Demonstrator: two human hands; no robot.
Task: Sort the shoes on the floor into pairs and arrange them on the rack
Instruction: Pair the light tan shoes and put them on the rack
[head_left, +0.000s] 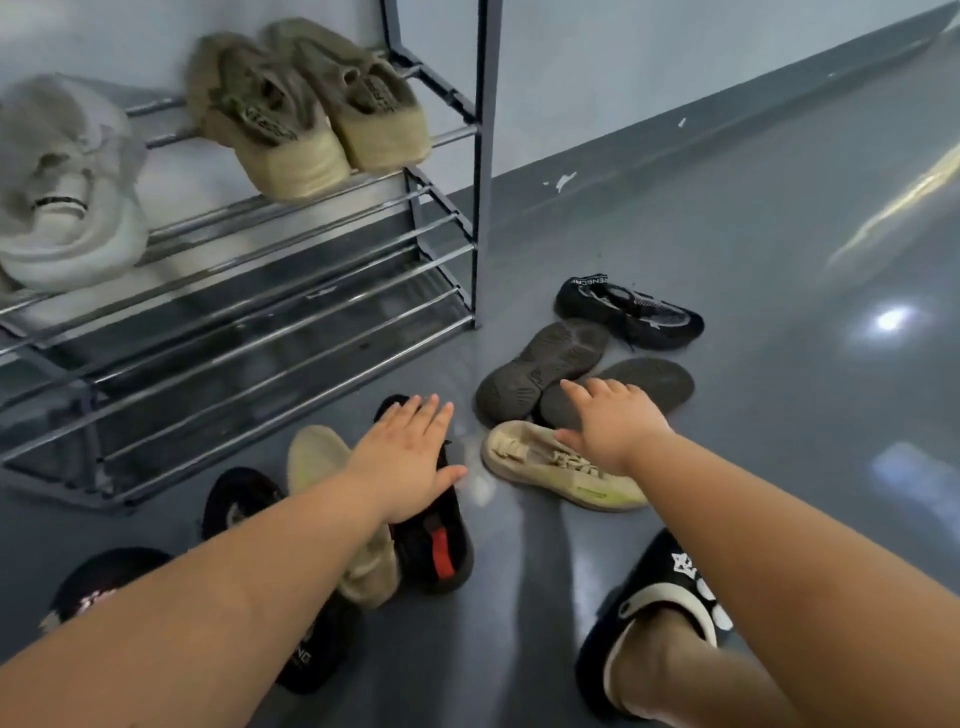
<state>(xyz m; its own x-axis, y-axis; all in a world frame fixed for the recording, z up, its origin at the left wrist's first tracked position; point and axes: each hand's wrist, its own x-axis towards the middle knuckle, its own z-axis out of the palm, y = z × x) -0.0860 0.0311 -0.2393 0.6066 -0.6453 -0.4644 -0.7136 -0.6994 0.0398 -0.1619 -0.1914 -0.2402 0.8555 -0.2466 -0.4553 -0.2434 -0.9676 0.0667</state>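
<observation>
Bare floor (779, 415) is lying open to the right and far right. A narrow strip of floor is running between the left shoe cluster (431, 540) and the right cluster (561, 374). The rack (480, 156) is blocking the far left; its lower rails (260, 332) are standing free. Olive pair (311, 114) and a white shoe (67, 208) are occupying upper tiers. A slippered foot (654, 623) is sitting near right.

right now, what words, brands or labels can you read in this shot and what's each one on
"NG": white letters, the end of a cut-off word, on the black shoe under the left forearm.
White lettering on the heel tab of the black sneaker by the rack's leg: too blurred to read.
Dark print on the insoles of the olive pair on the rack: blurred.
White emblem on the black slipper: no readable text.
</observation>
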